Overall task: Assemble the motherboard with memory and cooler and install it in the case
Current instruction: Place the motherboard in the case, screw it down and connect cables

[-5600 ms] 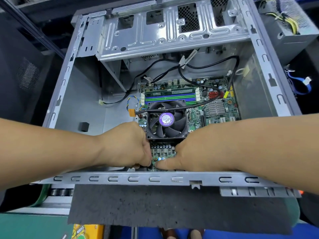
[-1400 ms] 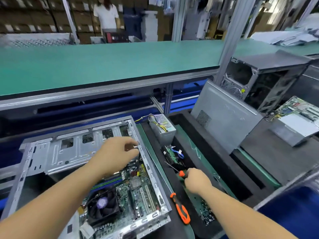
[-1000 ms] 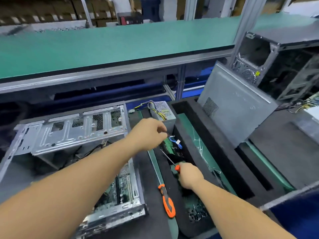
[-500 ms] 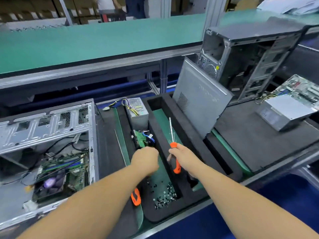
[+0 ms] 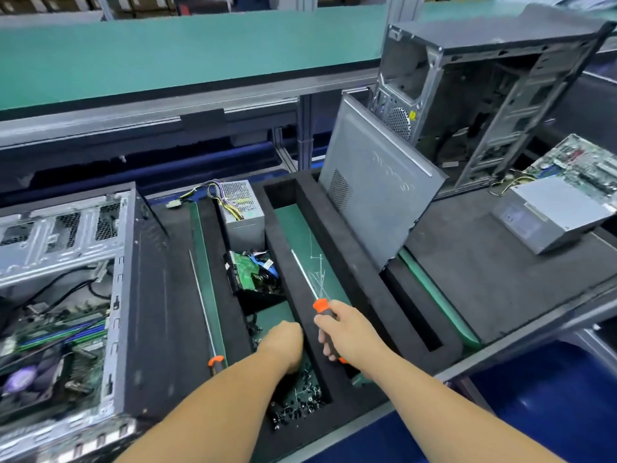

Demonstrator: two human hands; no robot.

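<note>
Left arm: bare forearm entering from the lower edge and reaching forward and to the right, ending in the left hand (image 5: 283,344), knuckles up, fingers bent downward with their tips hidden from the camera, so whether they hold anything cannot be told. Right arm: bare forearm entering from the lower right corner and angled up and to the left, ending in the right hand (image 5: 347,332), back of hand upward, fingers and thumb wrapped round the orange-and-black handle of a long-shafted screwdriver (image 5: 320,305). The two hands lie close beside each other without touching, the right slightly further forward.
</note>
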